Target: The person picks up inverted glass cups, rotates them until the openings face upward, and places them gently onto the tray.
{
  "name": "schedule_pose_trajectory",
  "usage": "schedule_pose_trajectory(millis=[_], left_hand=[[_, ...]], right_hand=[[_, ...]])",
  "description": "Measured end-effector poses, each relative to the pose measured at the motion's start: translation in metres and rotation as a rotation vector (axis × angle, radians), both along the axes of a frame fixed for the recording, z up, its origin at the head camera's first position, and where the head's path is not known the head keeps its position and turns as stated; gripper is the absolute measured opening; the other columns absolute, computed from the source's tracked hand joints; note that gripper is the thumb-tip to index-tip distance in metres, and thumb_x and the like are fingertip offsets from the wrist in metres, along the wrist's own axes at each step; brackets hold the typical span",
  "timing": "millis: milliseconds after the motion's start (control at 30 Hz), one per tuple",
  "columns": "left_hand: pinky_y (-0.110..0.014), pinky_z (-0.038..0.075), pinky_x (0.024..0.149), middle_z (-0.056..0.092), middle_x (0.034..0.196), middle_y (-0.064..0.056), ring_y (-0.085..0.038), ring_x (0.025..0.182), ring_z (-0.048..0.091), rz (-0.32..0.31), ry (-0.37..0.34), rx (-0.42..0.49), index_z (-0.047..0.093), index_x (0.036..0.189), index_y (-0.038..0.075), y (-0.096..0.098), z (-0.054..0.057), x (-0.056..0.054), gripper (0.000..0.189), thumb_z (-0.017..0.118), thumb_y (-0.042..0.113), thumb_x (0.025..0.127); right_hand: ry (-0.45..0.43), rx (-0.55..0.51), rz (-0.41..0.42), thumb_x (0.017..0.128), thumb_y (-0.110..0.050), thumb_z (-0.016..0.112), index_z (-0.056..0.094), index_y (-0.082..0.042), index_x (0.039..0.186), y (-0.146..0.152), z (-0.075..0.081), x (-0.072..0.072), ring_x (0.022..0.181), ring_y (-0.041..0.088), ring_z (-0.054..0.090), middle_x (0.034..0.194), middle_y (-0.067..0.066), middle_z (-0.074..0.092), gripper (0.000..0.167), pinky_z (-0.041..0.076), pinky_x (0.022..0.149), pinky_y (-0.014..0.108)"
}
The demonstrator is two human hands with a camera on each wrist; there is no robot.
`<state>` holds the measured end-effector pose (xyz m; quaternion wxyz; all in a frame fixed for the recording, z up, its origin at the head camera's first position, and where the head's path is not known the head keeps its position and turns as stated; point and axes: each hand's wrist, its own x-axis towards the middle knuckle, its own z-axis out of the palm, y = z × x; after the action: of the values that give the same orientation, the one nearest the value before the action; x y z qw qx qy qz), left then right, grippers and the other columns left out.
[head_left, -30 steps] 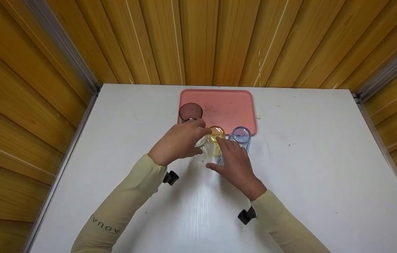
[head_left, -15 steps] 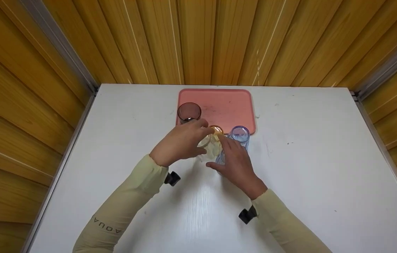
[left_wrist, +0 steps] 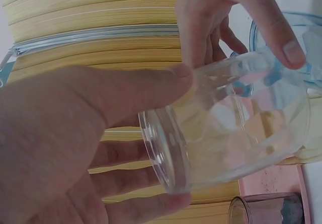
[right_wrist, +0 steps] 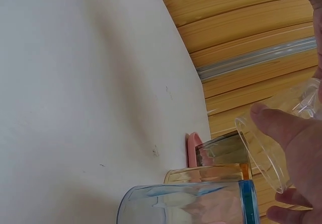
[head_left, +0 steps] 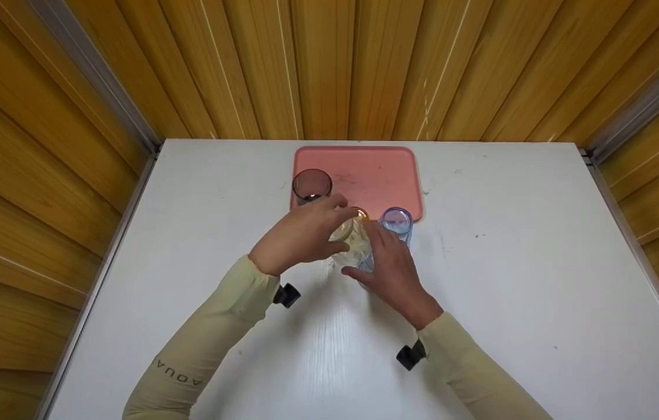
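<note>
Tilted with its thick base toward me, a clear glass hangs above the table between my hands. My left hand grips its base end, thumb on one side and fingers on the other. My right hand spreads thumb and fingers around the rim end; in the right wrist view its thumb overlaps the glass, but firm contact cannot be told. Behind the hands stand a yellow glass and a blue glass, both base up. A dark purple glass stands upright on the pink tray.
The tray lies at the back of a white table. Wood-patterned walls enclose the back and both sides. A black wrist mount sits at my left cuff, another at the right.
My left hand has moved slightly right, bringing the clear glass between the thumb and fingers of my right hand. The right hand has stayed nearly still.
</note>
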<state>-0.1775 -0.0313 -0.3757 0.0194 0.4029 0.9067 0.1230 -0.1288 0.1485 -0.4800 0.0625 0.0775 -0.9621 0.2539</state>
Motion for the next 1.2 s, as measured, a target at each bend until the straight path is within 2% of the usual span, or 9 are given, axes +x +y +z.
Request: schedule_pose_trajectory(millis=[300, 600, 767, 1133, 1200], left_hand=[[-0.032, 0.055, 0.087, 0.059, 0.116, -0.004, -0.017, 0.101, 0.059, -0.002, -0.004, 0.023, 0.059, 0.129, 0.014, 0.0002, -0.0001, -0.0009, 0.053, 0.078, 0.027, 0.081], [-0.031, 0.055, 0.087, 0.059, 0.117, -0.003, -0.016, 0.1, 0.06, -0.012, -0.011, 0.054, 0.058, 0.13, 0.015, -0.0008, -0.0002, -0.0011, 0.052, 0.075, 0.028, 0.083], [-0.03, 0.055, 0.088, 0.059, 0.12, -0.003, -0.014, 0.099, 0.062, 0.001, -0.048, 0.081, 0.058, 0.131, 0.017, -0.0014, 0.0001, -0.0008, 0.052, 0.075, 0.029, 0.084], [-0.033, 0.055, 0.092, 0.057, 0.124, -0.002, -0.015, 0.1, 0.061, 0.026, -0.117, 0.091, 0.056, 0.134, 0.018, -0.0014, -0.0001, -0.0007, 0.057, 0.076, 0.031, 0.083], [-0.034, 0.054, 0.093, 0.056, 0.126, -0.002, -0.016, 0.105, 0.06, 0.021, -0.101, 0.08, 0.055, 0.135, 0.018, -0.0014, -0.0004, -0.0007, 0.059, 0.077, 0.032, 0.082]], right_hand=[[0.062, -0.03, 0.005, 0.07, -0.047, 0.084, 0.026, -0.018, 0.15, 0.0022, -0.0036, -0.0022, 0.128, 0.023, 0.046, 0.145, 0.002, 0.043, 0.103, 0.042, 0.108, 0.047], [0.015, -0.069, -0.027, 0.071, -0.046, 0.083, 0.029, -0.019, 0.149, 0.002, -0.0021, -0.0026, 0.127, 0.023, 0.048, 0.141, 0.004, 0.048, 0.099, 0.043, 0.107, 0.046], [-0.022, -0.087, -0.043, 0.072, -0.046, 0.082, 0.032, -0.02, 0.147, 0.0014, -0.0011, -0.0015, 0.125, 0.023, 0.049, 0.137, 0.003, 0.051, 0.094, 0.044, 0.106, 0.048], [0.018, -0.104, -0.024, 0.072, -0.044, 0.083, 0.035, -0.017, 0.145, 0.0054, -0.0009, -0.001, 0.122, 0.021, 0.05, 0.136, 0.003, 0.052, 0.091, 0.045, 0.105, 0.046], [0.037, -0.109, -0.017, 0.072, -0.043, 0.083, 0.036, -0.017, 0.145, 0.0065, -0.0014, -0.0013, 0.122, 0.021, 0.05, 0.135, 0.003, 0.051, 0.091, 0.046, 0.104, 0.045]])
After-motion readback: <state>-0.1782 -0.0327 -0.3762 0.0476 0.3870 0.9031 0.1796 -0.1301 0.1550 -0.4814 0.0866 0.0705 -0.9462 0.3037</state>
